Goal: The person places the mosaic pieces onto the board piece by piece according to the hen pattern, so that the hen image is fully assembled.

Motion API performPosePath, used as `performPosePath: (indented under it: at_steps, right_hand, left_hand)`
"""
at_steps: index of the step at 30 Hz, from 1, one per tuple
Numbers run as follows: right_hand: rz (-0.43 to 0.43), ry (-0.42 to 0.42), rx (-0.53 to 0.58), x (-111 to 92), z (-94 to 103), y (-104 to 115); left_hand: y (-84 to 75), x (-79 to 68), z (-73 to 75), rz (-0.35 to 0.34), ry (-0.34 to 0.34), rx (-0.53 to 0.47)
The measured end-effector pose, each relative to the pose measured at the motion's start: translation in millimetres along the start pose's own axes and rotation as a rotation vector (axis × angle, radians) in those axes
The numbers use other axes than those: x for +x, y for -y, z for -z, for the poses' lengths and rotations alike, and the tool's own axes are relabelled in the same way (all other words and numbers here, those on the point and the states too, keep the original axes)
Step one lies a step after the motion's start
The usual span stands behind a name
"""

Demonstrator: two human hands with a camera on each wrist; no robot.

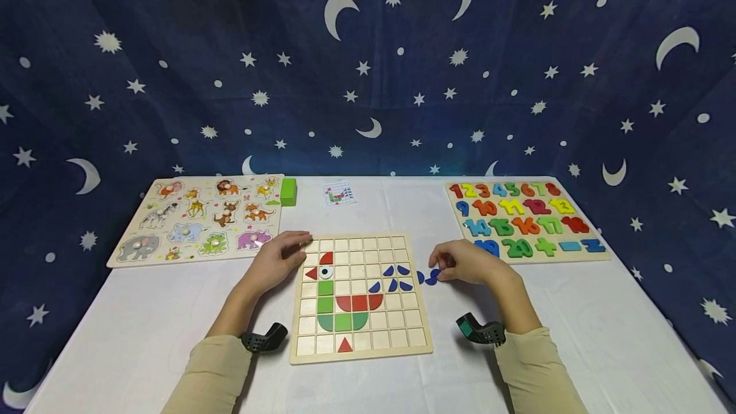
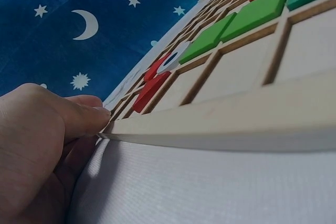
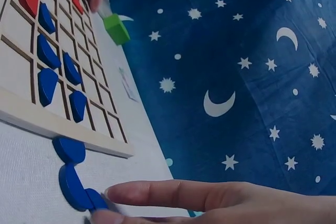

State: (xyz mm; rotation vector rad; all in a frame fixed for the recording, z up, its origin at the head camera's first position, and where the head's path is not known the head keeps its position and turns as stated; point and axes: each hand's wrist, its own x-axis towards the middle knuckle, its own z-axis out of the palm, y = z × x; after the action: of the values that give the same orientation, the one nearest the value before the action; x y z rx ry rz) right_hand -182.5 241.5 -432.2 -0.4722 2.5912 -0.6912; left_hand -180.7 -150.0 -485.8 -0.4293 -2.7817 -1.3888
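Note:
A wooden grid board [image 1: 362, 353] lies on the table, bearing red, green and blue pieces and a white eye disc [image 1: 326, 272]. My left hand [image 1: 280, 262] holds the board's far left corner, thumb and fingers at its edge in the left wrist view. Several blue petal-shaped pieces [image 1: 393, 285] sit in cells on the board's right side. More blue half-round pieces [image 3: 73, 187] lie on the cloth just off the right edge. My right hand [image 1: 466, 260] pinches one blue piece [image 3: 97, 200] of this cluster between thumb and index finger, low over the cloth.
A small picture card [image 1: 340, 193] lies behind the board. At the back left stands a green block [image 1: 289, 191] beside an animal peg puzzle [image 1: 195, 232]. A number puzzle [image 1: 526, 219] lies at the back right, behind my right hand. A starry blue curtain [image 1: 368, 82] hangs behind the table.

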Motion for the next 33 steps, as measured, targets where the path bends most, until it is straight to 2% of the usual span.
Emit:
performPosePath:
  at_steps: [13, 20, 27, 33]
  right_hand:
    - [-0.003, -0.05, -0.082, 7.3, -4.8, -5.0]
    - [0.039, -0.058, -0.04, 7.8, -4.4, -5.9]
    - [0.111, -0.06, -0.047, 5.6, -2.1, -6.8]
    - [0.098, -0.064, -0.022, 5.0, -2.1, -5.3]
  left_hand:
    - [1.1, 0.4, -0.4, 0.003, 0.003, -0.004]
    - [0.8, -0.3, 0.5, 0.014, 0.005, 0.002]
    - [0.1, -0.4, 0.4, 0.021, 0.01, -0.008]
    - [0.6, -0.2, 0.3, 0.008, 0.0, -0.004]
